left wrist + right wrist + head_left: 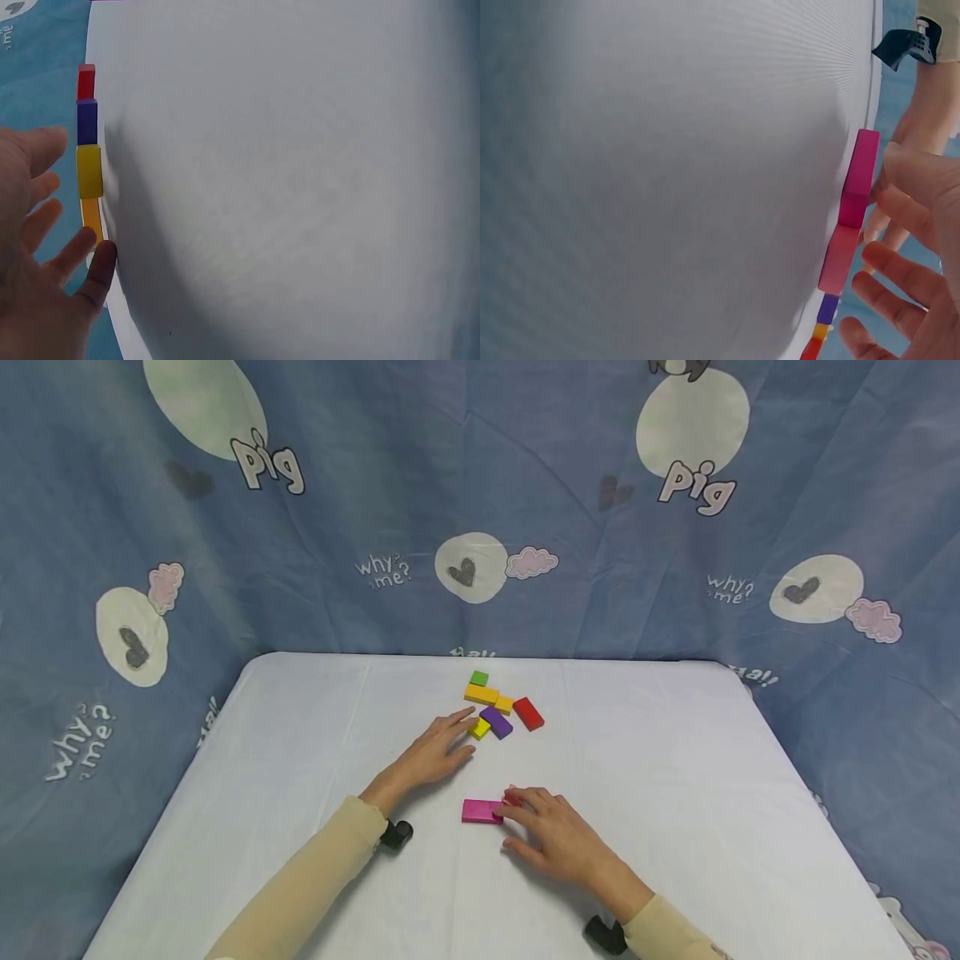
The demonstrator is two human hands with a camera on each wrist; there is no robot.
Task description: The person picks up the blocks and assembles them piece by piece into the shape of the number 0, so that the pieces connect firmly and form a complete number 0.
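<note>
In the head view, my left hand [429, 753] reaches over the table with its fingers spread, fingertips right at a yellow block [480, 729]. A purple block [497, 722] lies against that yellow one. My right hand [558, 837] hovers closer to the front, fingers loosely bent and apart. Its index fingertip overlaps the right end of a magenta block [477, 811]. Beside the magenta block is a coral-pink block [840, 259], plain in the right wrist view but mostly hidden behind the fingers from above. Neither hand grips anything.
Beyond the left hand lie a long orange-yellow block [481, 694], a smaller orange one [504, 704], a green block [478, 678] and a red block [528, 714]. A white cloth covers the table [675, 777]. Blue printed fabric [360, 485] hangs behind its back edge.
</note>
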